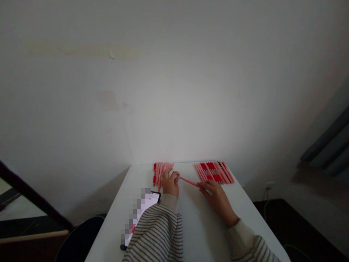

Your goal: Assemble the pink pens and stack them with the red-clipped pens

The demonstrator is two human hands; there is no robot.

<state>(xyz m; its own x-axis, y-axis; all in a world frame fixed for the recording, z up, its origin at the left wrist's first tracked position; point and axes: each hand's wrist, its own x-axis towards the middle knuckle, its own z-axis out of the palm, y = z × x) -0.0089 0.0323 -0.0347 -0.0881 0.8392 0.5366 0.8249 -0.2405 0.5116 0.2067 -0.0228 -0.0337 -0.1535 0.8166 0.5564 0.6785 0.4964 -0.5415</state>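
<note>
A slim pink stick (189,181), perhaps a pen, spans the gap between my two hands above the white table. My left hand (170,183) pinches its left end, close beside a pile of pink sticks (161,170) with red parts at the table's back left. The stick's right end is held in the fingertips of my right hand (216,198). Just behind that hand, a row of pink and red sticks (214,171) lies side by side at the back right, some with dark tips.
A phone (155,196) with a lit screen, partly blurred out, lies at the left under my left sleeve. The white table (201,233) meets a pale wall at its back edge. A dark round object (81,240) stands left of the table.
</note>
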